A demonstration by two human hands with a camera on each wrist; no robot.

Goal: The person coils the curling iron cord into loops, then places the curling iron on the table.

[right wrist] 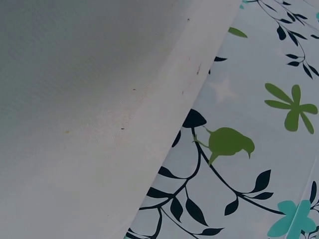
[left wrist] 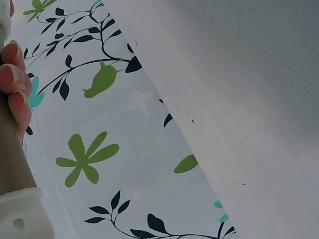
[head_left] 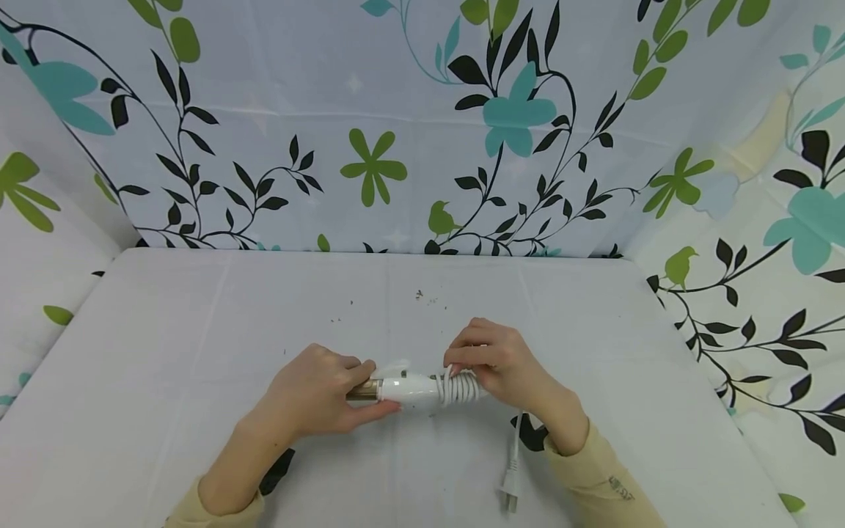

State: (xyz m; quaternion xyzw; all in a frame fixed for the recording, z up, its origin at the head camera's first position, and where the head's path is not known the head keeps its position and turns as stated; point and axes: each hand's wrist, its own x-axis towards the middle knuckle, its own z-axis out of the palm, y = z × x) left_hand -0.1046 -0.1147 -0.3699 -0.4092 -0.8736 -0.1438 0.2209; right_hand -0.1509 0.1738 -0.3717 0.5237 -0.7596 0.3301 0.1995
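A curling iron with a white handle (head_left: 411, 389) and a gold-brown barrel (head_left: 361, 393) is held level above the table. My left hand (head_left: 320, 389) grips it by the barrel, thumb reaching along to the handle. In the left wrist view, the barrel (left wrist: 12, 149) shows at the left edge with fingertips (left wrist: 17, 82) on it and a white end piece (left wrist: 25, 214) below. Several turns of white cord (head_left: 460, 389) are wound round the handle's right end. My right hand (head_left: 505, 367) pinches the cord there. The cord's plug (head_left: 510, 490) hangs below. The right wrist view shows no hand.
Under the hands lies a white-covered table (head_left: 165, 330) with small dark specks (head_left: 419, 295) toward its middle. A curtain (head_left: 297, 110) printed with leaves, flowers and birds hangs behind and at both sides.
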